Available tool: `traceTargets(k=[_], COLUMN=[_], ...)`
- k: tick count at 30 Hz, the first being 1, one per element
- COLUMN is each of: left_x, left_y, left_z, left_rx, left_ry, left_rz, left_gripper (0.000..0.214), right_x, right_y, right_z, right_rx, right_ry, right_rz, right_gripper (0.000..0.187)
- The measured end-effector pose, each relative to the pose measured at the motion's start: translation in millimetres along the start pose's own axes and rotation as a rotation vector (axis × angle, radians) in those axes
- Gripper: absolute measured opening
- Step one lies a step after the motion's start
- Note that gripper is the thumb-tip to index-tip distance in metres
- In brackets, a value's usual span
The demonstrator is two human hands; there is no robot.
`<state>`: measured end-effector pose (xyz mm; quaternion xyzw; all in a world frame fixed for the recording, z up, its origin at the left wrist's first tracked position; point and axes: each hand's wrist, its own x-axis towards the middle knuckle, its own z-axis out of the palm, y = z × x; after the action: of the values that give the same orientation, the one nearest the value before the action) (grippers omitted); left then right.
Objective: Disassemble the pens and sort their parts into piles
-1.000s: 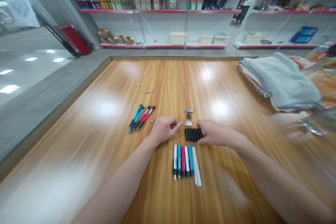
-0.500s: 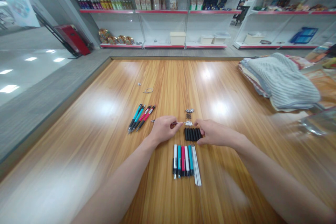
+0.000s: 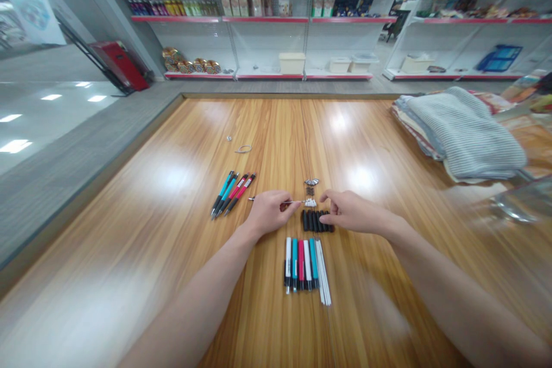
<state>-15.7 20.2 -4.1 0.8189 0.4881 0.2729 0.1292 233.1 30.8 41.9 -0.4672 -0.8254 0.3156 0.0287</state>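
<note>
My left hand point(image 3: 272, 211) pinches a thin pen refill point(image 3: 295, 202), whose end points right toward several small white plastic pieces point(image 3: 310, 203). My right hand point(image 3: 351, 211) has thumb and index finger apart, the thumb over the row of black rubber pen grips point(image 3: 311, 221); whether it touches them I cannot tell. Small springs point(image 3: 310, 191) and a fan of silver pen tips point(image 3: 311, 181) lie beyond. Nearer to me are several pen barrels point(image 3: 301, 264) in white, teal and red, with white refills point(image 3: 322, 273) alongside.
Several whole pens point(image 3: 232, 194) in teal and red lie to the left. A wire loop point(image 3: 244, 149) and a small round item point(image 3: 229, 138) are farther back. Folded cloths point(image 3: 466, 132) are stacked at the right, near a clear container point(image 3: 521, 201). Shelves point(image 3: 267, 19) stand beyond the table.
My right hand has shifted slightly at the black grips: its thumb has moved up and left, over them. The left hand with the refill has stayed nearly still.
</note>
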Motion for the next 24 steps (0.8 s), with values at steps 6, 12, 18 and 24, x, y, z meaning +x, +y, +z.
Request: traceTargets(k=[6, 12, 18, 24], left_x=[-0.3, -1.7, -2.4, -1.6], left_y=[-2.0, -3.9, -2.8, -3.5], left_z=[2.0, 2.8, 0.1, 0.5], left_rx=[0.010, -0.009, -0.047, -0.035], left_ry=[0.006, -0.048, -0.097, -0.069], left_rz=[0.003, 0.086, 0.166, 0.163], left_gripper=[0.040, 0.038, 0.034, 0.035], right_x=[5.8, 13.4, 14.8, 13.7], right_y=[-10.5, -23.4, -20.8, -15.4], right_z=[6.1, 24.4, 27.1, 24.2], right_rx=[-0.035, -0.032, -0.007, -0.014], right_ry=[0.187, 0.302, 0.303, 0.354], right_rz=[-0.054, -0.206, -0.252, -0.241], right_gripper=[0.029, 0.021, 0.022, 0.030])
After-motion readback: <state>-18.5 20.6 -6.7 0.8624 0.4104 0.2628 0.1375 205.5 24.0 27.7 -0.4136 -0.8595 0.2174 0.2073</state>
